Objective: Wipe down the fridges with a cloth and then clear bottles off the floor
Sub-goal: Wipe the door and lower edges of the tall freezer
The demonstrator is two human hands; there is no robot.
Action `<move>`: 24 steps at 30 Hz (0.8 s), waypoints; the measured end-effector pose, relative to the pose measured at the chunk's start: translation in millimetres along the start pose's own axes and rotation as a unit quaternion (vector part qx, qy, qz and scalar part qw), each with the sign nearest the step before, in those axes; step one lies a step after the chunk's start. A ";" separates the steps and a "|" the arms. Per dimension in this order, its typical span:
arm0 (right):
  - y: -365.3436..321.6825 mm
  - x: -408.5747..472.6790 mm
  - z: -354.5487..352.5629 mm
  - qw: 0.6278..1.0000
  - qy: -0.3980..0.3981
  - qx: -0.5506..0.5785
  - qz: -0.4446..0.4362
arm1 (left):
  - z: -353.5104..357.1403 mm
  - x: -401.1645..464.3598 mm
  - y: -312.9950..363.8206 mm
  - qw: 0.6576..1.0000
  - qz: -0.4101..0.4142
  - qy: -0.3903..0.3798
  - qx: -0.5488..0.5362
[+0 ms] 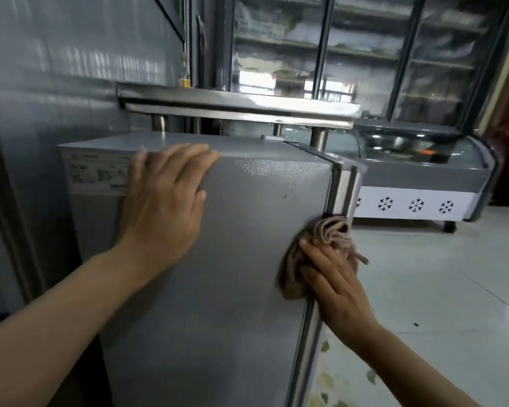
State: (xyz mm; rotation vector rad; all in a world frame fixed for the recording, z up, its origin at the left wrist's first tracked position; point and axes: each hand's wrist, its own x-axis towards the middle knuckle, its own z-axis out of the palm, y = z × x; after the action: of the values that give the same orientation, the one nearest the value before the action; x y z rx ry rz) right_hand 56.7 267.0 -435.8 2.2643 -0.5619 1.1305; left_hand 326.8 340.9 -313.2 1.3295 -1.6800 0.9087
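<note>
A small grey fridge fills the middle of the head view, seen from its side. My left hand lies flat on its upper side edge, fingers straight and reaching over the top. My right hand presses a bunched brownish-pink cloth against the fridge's side near the door seam, fingers spread over the cloth. No bottles are in view.
A steel shelf hangs just above the fridge. A glass-topped chest freezer with snowflake marks stands at the right. Tall glass-door display fridges line the back. Pale tiled floor spreads to the right. A grey wall panel is at left.
</note>
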 end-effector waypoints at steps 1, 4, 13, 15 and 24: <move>4.8 17.6 -4.0 1.000 0.011 0.007 -0.013 | -4.2 -2.4 -9.4 1.000 -0.016 -0.003 0.012; 13.5 88.8 -15.5 0.995 0.096 -0.005 0.005 | -14.7 -9.6 -42.2 0.995 -0.084 0.005 0.060; -21.7 56.9 25.7 0.996 0.048 -0.069 -0.004 | -10.7 -18.2 -54.2 0.991 -0.117 0.032 0.055; -23.0 29.1 30.2 0.989 -0.030 -0.127 -0.065 | -14.3 -18.5 -55.8 0.992 -0.112 0.028 0.048; -27.1 142.0 5.4 0.986 0.082 -0.143 -0.004 | -38.6 -40.4 -95.7 0.992 -0.108 0.005 0.058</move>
State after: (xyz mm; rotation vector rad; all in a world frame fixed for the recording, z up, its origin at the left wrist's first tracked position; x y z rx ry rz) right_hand 155.2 266.9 -329.7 1.9100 -0.6054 1.1394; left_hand 431.8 373.5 -327.3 1.5480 -1.4596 0.8945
